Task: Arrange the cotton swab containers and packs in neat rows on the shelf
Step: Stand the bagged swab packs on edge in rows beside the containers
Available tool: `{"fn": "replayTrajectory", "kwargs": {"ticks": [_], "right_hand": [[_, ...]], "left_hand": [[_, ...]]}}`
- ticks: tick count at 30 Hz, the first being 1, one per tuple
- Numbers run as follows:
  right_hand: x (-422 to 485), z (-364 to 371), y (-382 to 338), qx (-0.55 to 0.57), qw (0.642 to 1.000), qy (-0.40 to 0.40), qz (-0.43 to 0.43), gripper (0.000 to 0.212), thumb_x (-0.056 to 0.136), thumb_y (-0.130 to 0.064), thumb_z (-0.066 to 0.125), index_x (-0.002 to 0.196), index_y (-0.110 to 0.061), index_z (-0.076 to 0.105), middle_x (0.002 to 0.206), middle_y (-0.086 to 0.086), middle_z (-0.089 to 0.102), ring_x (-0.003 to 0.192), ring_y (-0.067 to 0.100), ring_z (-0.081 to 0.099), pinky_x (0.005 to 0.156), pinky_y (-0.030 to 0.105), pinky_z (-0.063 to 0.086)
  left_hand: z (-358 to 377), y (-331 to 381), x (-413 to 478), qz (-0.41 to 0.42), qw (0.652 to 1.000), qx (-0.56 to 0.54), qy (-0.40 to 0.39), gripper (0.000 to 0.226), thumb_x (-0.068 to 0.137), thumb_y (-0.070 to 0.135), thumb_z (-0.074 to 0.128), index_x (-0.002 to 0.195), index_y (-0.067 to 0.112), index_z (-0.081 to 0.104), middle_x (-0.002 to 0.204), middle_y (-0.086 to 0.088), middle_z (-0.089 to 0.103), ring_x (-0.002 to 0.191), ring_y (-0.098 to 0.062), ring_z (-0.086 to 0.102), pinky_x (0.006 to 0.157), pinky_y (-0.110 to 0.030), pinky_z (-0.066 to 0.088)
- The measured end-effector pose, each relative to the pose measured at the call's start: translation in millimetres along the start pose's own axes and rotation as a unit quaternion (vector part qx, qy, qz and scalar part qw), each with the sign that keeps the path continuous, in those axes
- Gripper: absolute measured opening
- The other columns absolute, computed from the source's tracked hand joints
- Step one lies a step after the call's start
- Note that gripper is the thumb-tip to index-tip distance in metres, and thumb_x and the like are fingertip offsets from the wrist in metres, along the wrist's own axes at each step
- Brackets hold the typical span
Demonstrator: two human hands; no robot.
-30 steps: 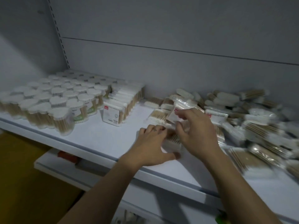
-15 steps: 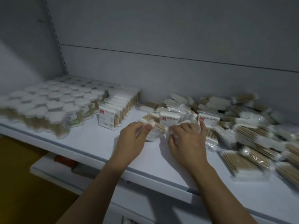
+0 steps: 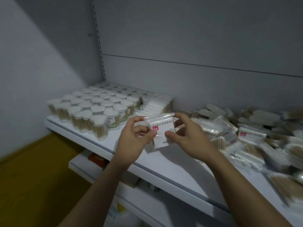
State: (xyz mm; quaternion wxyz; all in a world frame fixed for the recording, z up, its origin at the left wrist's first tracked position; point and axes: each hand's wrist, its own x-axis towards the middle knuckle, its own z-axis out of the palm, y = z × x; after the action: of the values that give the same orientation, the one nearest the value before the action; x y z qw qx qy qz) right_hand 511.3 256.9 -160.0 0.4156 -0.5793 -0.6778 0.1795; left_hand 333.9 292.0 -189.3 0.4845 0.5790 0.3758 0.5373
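A clear cotton swab pack (image 3: 161, 128) with a red label is held upright above the white shelf (image 3: 177, 171). My left hand (image 3: 134, 138) pinches its left side and my right hand (image 3: 188, 136) pinches its right side and top corner. Clear heart-shaped swab containers (image 3: 91, 112) stand in neat rows at the shelf's left end. A row of upright packs (image 3: 155, 105) stands just right of them. A loose pile of swab packs (image 3: 255, 138) covers the shelf's right part.
The grey back panel (image 3: 196, 46) rises behind the shelf, with a slotted upright (image 3: 98, 38) at its left corner. A lower shelf (image 3: 98, 163) with a red item sits below. Yellow floor (image 3: 32, 177) lies at the left.
Both hands lifted a pack from the pile's edge off the shelf and now hold it upright between them. The view has swung to the left.
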Motion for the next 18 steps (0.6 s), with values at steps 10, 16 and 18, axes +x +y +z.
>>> {"fn": "replayTrajectory", "kwargs": {"ticks": [10,16,18], "right_hand": [[23.1,61.3,-9.8,-0.132,0.990,0.015,-0.042,0.020,0.081,-0.029,0.068,0.099,-0.026,0.058,0.092,-0.010,0.050,0.074,0.006,0.054,0.066,0.023,0.039],[48.3,86.6,-8.0,-0.133,0.987,0.084,-0.005,0.025,0.082,-0.026,0.066,0.105,-0.028,0.056,0.094,-0.007,0.054,0.073,0.009,0.057,0.063,0.025,0.043],[51.9,93.7,0.9,-0.149,0.983,0.107,0.015,0.025,0.084,-0.027,0.065,0.107,-0.028,0.056,0.096,-0.005,0.054,0.074,0.012,0.058,0.062,0.026,0.042]], "left_hand": [[-56.1,-25.5,12.7,0.052,0.989,0.136,0.034,0.023,0.090,0.021,0.067,0.106,0.034,0.057,0.097,0.007,0.065,0.083,0.001,0.062,0.073,-0.019,0.053],[-60.6,-38.1,43.3,0.069,0.977,0.199,0.003,0.042,0.092,0.020,0.064,0.129,0.028,0.047,0.116,0.020,0.058,0.107,0.005,0.055,0.091,-0.018,0.047],[-59.9,-49.9,49.9,0.062,0.957,0.281,-0.023,0.050,0.091,0.026,0.063,0.137,0.026,0.042,0.127,0.011,0.056,0.117,-0.006,0.052,0.096,-0.026,0.044]]}}
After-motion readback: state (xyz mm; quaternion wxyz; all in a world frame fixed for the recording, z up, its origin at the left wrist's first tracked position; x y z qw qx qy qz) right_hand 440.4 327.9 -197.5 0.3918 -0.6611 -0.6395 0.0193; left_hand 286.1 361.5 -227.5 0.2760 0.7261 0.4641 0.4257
